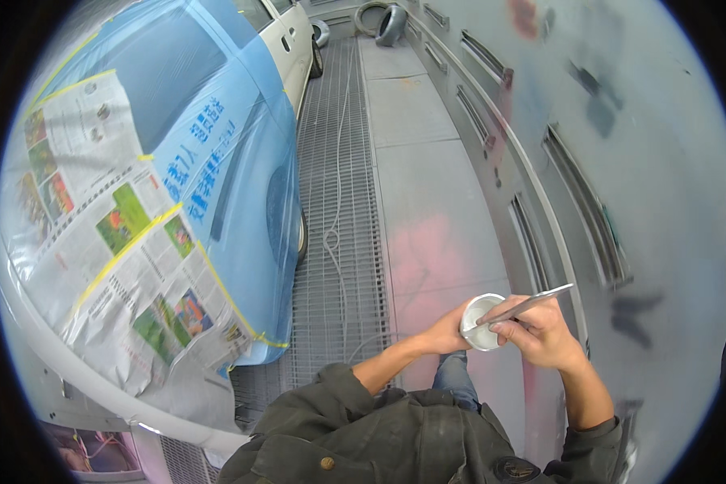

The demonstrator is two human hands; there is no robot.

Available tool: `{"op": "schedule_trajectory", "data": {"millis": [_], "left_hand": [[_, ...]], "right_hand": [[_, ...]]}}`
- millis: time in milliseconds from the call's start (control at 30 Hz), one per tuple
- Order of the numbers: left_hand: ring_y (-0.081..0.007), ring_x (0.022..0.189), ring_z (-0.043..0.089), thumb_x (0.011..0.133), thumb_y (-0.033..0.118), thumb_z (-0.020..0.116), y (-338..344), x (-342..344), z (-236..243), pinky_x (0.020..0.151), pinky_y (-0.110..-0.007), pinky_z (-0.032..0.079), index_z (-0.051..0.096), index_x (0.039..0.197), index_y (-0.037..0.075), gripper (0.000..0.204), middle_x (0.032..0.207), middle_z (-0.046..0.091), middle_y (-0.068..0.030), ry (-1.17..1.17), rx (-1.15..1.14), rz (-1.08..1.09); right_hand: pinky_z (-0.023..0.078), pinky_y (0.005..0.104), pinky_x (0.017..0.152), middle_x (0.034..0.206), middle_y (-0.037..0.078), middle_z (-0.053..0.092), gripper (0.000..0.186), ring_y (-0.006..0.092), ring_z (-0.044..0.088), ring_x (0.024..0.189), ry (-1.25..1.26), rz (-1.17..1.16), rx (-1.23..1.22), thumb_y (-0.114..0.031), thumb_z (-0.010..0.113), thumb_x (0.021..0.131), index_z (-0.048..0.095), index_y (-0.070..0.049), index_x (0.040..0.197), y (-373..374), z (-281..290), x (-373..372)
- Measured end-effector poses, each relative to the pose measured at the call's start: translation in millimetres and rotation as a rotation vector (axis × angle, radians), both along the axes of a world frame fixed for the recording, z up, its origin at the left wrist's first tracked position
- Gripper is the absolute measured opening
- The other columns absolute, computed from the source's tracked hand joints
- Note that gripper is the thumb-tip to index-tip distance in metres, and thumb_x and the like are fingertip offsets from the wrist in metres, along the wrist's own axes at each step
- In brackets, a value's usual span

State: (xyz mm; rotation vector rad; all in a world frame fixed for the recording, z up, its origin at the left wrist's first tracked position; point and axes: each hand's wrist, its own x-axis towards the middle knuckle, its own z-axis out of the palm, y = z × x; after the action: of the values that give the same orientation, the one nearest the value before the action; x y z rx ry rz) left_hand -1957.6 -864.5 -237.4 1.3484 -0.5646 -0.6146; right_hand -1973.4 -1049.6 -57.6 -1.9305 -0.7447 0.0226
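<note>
Across blue film (254, 315), blue lettering (211, 165); right grip (547, 335) holds stick (532, 303).

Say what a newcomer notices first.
First, the car at left, partly under blue film and newspaper edged with yellow tape. Next, low right of centre, the left hand holds a cup and the right hand a grey stick, its end at the cup's mouth. A pink patch stains the floor beyond.

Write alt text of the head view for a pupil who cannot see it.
A person's left hand holds a pale cup while the right hand holds a slender grey stick, its tip at the cup's mouth. To the left, a vehicle is partly covered in blue plastic film and newspaper, beside a floor grating.
</note>
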Motion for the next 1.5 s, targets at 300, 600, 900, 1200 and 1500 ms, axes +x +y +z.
{"op": "schedule_trajectory", "data": {"millis": [300, 600, 900, 1200, 1500], "left_hand": [[-0.0204, 0.124, 0.057, 0.074, 0.006, 0.085, -23, 284, 60, 0.106, -0.038, 0.045, 0.050, 0.139, 0.005, 0.074, 0.132, 0.061, -0.0085, 0.017, 0.075, 0.498], [-0.0219, 0.121, 0.059, 0.072, 0.007, 0.087, -13, 578, 15, 0.103, -0.037, 0.047, 0.050, 0.134, 0.001, 0.073, 0.128, 0.062, -0.0118, -0.019, 0.080, 0.817], [-0.0206, 0.125, 0.056, 0.072, 0.005, 0.085, 54, 887, 45, 0.106, -0.037, 0.045, 0.045, 0.143, 0.004, 0.082, 0.133, 0.059, -0.0096, -0.037, 0.020, 0.630], [-0.0187, 0.118, 0.060, 0.071, 0.005, 0.084, 146, 1181, 48, 0.102, -0.035, 0.048, 0.054, 0.137, 0.004, 0.073, 0.126, 0.065, -0.0063, -0.064, 0.054, 0.772], [-0.0185, 0.116, 0.060, 0.073, 0.009, 0.086, 248, 1439, 80, 0.102, -0.035, 0.046, 0.056, 0.132, 0.002, 0.066, 0.123, 0.065, -0.0086, -0.081, 0.006, 1.164]], "right_hand": [[0.043, 0.0355, 0.051, 0.068, 0.013, 0.061, 0.013, 0.0254, 0.057, 0.054, -0.170, -0.013, -0.101, -0.007, 0.073, 0.086, 0.070, -0.001, 0.098, -48, 28, 335], [0.040, 0.0342, 0.048, 0.063, 0.013, 0.056, 0.010, 0.0217, 0.052, 0.049, -0.279, -0.234, 0.097, -0.005, 0.070, 0.090, 0.064, 0.003, 0.090, 9, -13, 647], [0.041, 0.0342, 0.052, 0.068, 0.013, 0.056, 0.010, 0.0226, 0.053, 0.055, -0.078, 0.105, 0.018, -0.006, 0.070, 0.089, 0.064, 0.001, 0.092, 66, 23, 960], [0.048, 0.0361, 0.056, 0.077, 0.014, 0.066, 0.013, 0.0298, 0.063, 0.062, -0.232, 0.411, -0.057, -0.007, 0.071, 0.087, 0.068, -0.003, 0.099, 152, 23, 1312], [0.046, 0.0345, 0.054, 0.073, 0.013, 0.063, 0.012, 0.0274, 0.061, 0.060, -0.216, 0.507, 0.093, -0.009, 0.073, 0.086, 0.067, -0.001, 0.094, 293, 54, 1587]]}}
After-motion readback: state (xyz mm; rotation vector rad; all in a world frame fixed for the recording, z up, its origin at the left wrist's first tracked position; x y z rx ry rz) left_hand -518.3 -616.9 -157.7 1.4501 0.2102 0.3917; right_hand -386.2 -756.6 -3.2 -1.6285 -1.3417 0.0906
